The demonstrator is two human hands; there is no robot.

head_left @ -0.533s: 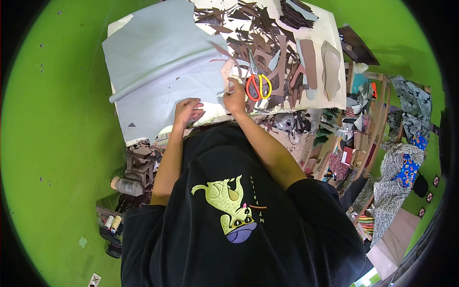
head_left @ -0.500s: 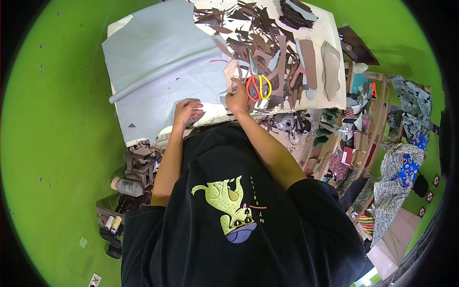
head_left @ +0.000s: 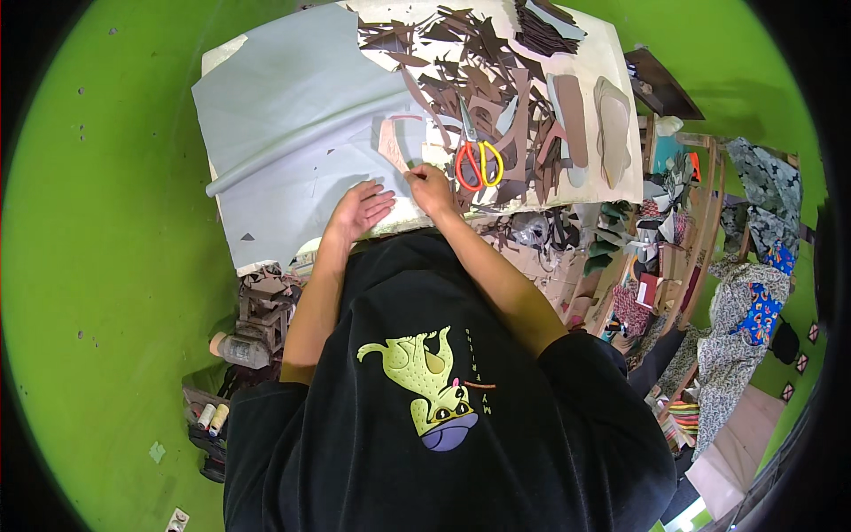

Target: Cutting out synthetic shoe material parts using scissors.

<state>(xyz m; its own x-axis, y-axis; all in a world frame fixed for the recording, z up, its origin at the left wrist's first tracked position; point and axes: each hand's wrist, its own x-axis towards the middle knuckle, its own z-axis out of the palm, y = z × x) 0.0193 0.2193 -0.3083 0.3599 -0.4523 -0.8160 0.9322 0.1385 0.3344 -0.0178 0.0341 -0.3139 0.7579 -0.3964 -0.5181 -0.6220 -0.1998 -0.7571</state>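
My right hand [head_left: 432,191] pinches the lower end of a narrow, pale pinkish pattern piece [head_left: 390,144], held over a large light grey-blue sheet [head_left: 275,89]. To its left, my left hand [head_left: 362,210] is palm up above the sheet's near edge, its fingers stretched out and holding nothing. Just right of my right hand lie scissors [head_left: 479,165] with one red and one yellow handle, blades pointing away. The sheet has a raised fold running across it and covers the left part of the white table [head_left: 612,40].
Dark brown offcuts [head_left: 483,80] are heaped on the table right of the sheet. Sole-shaped pieces [head_left: 612,133] lie near its right edge, and a dark stack of strips [head_left: 547,31] sits at the far side. A cluttered shelf [head_left: 696,248] stands to the right, a wooden stool [head_left: 263,306] at lower left.
The pale piece has moved left with my right hand, from beside the scissors to over the sheet. My left hand has turned palm up and shifted slightly right.
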